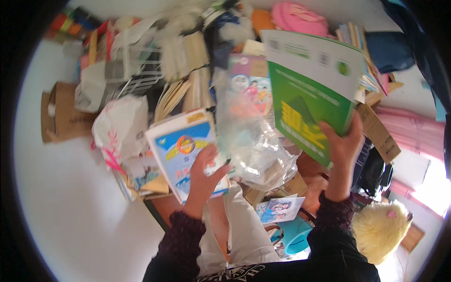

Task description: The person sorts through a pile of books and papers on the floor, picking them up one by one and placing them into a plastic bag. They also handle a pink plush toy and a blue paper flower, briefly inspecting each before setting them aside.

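My right hand [343, 142] holds a large green and white book [306, 95] by its lower right edge, thumb on the cover. The book is tilted and raised above the pile. My left hand [206, 179] lies over a blue and white book [186, 144], its thumb spread from its blurred fingers. Whether it grips this book or only rests on it I cannot tell. Between the two books lies a clear plastic bag [260, 151], partly over a purple and pink illustrated book [250, 88].
Stacked books [195, 53], a white wire rack [144, 70] and a white plastic bag [121, 130] crowd the left. A cardboard box [70, 112] stands by the wall. At right are a carton [380, 134] and a yellow plush toy [380, 229]. A turquoise bin [296, 234] sits below.
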A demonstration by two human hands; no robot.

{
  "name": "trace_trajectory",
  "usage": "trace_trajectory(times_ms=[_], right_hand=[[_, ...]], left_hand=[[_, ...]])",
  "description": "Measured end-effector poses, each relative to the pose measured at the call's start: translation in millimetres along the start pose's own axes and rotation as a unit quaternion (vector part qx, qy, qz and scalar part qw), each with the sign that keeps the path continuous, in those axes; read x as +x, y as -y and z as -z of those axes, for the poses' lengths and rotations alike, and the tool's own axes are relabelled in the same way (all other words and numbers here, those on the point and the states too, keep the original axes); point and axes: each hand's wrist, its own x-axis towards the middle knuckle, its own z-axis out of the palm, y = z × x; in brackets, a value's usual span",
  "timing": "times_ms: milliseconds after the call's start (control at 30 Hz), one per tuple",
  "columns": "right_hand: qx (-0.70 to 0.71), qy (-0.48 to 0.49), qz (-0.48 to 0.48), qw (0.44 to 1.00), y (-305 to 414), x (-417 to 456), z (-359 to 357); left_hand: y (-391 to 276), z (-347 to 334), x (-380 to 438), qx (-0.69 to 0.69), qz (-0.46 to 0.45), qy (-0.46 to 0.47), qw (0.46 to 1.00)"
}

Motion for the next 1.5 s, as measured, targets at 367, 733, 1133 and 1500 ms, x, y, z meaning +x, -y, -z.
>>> trace_trajectory(times_ms=[367,733,1133,1500], right_hand=[[0.355,0.296,-0.322,0.826,1.6,-139.0,-88.0],[0.141,0.330,-0.169,0.918,6.5,-180.9,-219.5],[0.277,0.368,-0.244,0.853,-21.8,-182.4,-186.2],[0.603,0.456,-0.233,0.612,-26.9,-191.5,-77.5]], left_hand=[[4.3,53.5,-53.9,-0.133,0.081,0.016,0.988],[92.4,139.8,-32.5,0.057,0.093,-0.095,0.990],[-16.8,81.9,-80.4,0.121,0.057,-0.094,0.986],[-90.3,65.2,-122.1,-0.104,0.025,0.140,0.984]])
